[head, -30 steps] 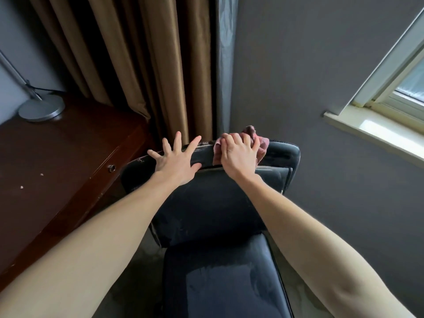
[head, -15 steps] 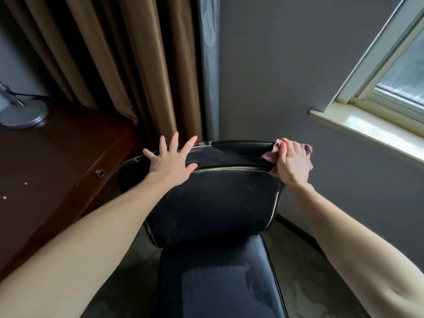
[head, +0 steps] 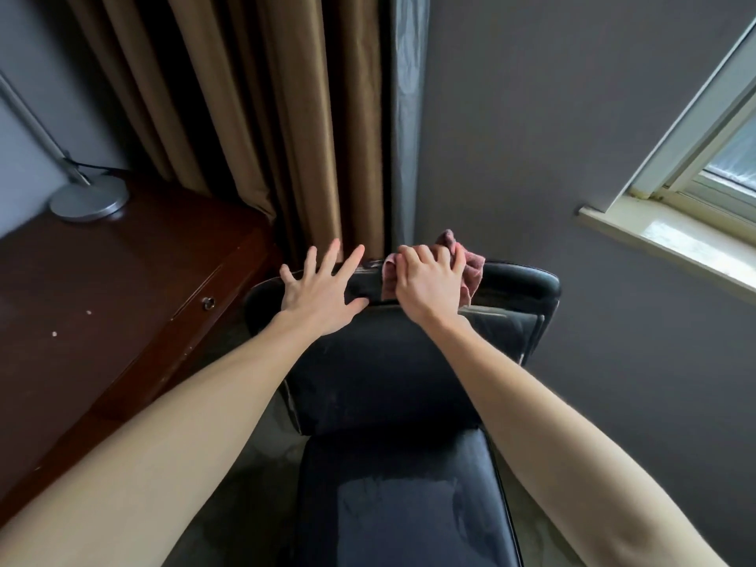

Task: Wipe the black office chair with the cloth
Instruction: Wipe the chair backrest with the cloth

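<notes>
1. Pressing the cloth onto the top edge of the chair, your right hand is curling its fingers over the bunched fabric and gripping it. A fold is sticking out beyond the knuckles and to that hand's right.
2. Your left hand is lying flat just beside the right one, fingers straight and spread. It is grasping nothing and seems to be bracing the top of the backrest.
3. The cloth is sitting under your right palm, about midway along the top edge and touching the leather. The backrest corner to the right of that hand is lying bare.
4. I am judging the task as partly done at most, since the wiping is going on at the top edge only. The seat below your wrists is showing a duller patch, but I cannot tell whether that is damp or wear.
5. What is looking left to wipe is the backrest face beneath both hands, the seat nearer you, and the sides. Anything under the seat is lying out of view.
6. The desk to the left of your left hand and the curtain beyond your fingertips are standing close, so I am expecting little room for turning the chair.
</notes>
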{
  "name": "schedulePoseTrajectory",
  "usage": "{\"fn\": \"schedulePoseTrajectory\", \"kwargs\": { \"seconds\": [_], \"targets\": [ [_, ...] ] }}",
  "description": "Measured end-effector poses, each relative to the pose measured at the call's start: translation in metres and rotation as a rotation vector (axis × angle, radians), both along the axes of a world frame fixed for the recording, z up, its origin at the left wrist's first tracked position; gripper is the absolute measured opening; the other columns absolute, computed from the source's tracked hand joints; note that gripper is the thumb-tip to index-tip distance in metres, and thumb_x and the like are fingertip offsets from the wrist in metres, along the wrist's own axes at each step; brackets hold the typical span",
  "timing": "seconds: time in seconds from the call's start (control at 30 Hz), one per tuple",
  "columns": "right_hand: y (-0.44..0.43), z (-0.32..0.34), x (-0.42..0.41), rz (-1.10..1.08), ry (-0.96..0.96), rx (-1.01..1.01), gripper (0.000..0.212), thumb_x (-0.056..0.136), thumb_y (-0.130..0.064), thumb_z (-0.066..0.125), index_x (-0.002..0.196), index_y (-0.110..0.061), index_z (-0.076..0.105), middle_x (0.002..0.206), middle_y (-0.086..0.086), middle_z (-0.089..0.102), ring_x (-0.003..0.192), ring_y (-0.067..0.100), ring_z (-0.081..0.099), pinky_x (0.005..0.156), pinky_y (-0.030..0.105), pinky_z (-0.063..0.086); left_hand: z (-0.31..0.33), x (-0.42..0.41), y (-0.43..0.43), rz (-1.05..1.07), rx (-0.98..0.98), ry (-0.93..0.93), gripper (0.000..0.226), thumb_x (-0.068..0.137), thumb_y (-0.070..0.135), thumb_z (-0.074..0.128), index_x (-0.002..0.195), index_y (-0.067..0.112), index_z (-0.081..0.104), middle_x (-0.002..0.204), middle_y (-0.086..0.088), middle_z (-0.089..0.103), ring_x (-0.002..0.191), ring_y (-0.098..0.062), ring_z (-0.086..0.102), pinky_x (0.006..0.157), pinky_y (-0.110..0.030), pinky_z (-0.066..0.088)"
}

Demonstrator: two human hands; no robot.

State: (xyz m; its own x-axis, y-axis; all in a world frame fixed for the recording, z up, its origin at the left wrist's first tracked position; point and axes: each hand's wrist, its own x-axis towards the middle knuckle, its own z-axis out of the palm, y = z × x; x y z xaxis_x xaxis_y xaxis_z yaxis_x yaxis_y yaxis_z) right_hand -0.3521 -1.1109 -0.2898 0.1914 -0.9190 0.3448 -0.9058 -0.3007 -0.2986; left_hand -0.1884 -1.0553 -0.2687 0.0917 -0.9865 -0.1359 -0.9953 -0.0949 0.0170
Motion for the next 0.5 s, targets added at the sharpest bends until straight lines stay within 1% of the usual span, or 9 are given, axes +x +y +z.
{"fn": "schedulePoseTrajectory", "kwargs": {
  "seconds": [0.13, 0.23, 0.3, 0.37, 0.43, 0.5],
  "targets": [
    [0.014, -0.001, 0.035, 0.082, 0.048, 0.017, 0.04, 0.099, -0.033, 0.03, 0.118, -0.024, 0.064, 0.119, 0.0, 0.066, 0.116, 0.034, 0.051, 0.112, 0.056, 0.014, -0.003, 0.035, 0.019, 0.071, 0.031, 0.031, 0.092, 0.09, 0.068, 0.047, 0.152, 0.044, -0.016, 0.165, 0.001, -0.014, 0.151, -0.035, -0.002, 0.115, -0.063, 0.016],
    [0.007, -0.004, 0.021, 0.13, 0.105, -0.052, 0.038, 0.1, -0.037, 0.03, 0.12, -0.027, 0.061, 0.115, -0.002, 0.065, 0.112, 0.03, 0.054, 0.109, 0.052, 0.019, -0.002, 0.042, 0.02, 0.069, 0.045, 0.048, 0.097, 0.087, 0.069, 0.053, 0.152, 0.045, -0.015, 0.165, 0.002, -0.014, 0.151, -0.035, 0.002, 0.114, -0.06, 0.019],
    [-0.006, -0.004, -0.014, 0.089, 0.139, -0.05, 0.04, 0.099, -0.042, 0.028, 0.12, -0.03, 0.059, 0.115, -0.003, 0.064, 0.111, 0.026, 0.054, 0.104, 0.049, 0.026, -0.001, 0.039, 0.017, 0.064, 0.064, 0.063, 0.099, 0.085, 0.067, 0.056, 0.151, 0.047, -0.016, 0.165, 0.003, -0.016, 0.151, -0.034, 0.0, 0.114, -0.061, 0.018],
    [-0.013, -0.004, -0.043, -0.01, 0.13, -0.015, 0.044, 0.098, -0.044, 0.024, 0.118, -0.029, 0.06, 0.116, -0.002, 0.063, 0.112, 0.027, 0.053, 0.102, 0.048, 0.027, 0.0, 0.036, 0.016, 0.064, 0.086, 0.073, 0.103, 0.084, 0.065, 0.06, 0.15, 0.048, -0.017, 0.164, 0.003, -0.019, 0.151, -0.034, -0.004, 0.114, -0.062, 0.016],
    [-0.014, -0.003, -0.041, -0.073, 0.104, -0.002, 0.046, 0.098, -0.041, 0.022, 0.112, -0.025, 0.063, 0.114, -0.001, 0.065, 0.109, 0.03, 0.053, 0.103, 0.05, 0.026, -0.001, 0.035, 0.014, 0.081, 0.101, 0.077, 0.108, 0.082, 0.062, 0.064, 0.15, 0.047, -0.018, 0.163, 0.002, -0.023, 0.151, -0.035, -0.008, 0.114, -0.063, 0.013],
    [-0.014, -0.003, -0.014, -0.081, 0.095, -0.019, 0.046, 0.098, -0.038, 0.021, 0.103, -0.022, 0.064, 0.108, 0.0, 0.066, 0.105, 0.032, 0.053, 0.102, 0.05, 0.024, -0.002, 0.037, 0.013, 0.1, 0.117, 0.079, 0.112, 0.08, 0.058, 0.068, 0.15, 0.046, -0.019, 0.162, 0.0, -0.025, 0.15, -0.036, -0.012, 0.113, -0.065, 0.011]
  ]
}}
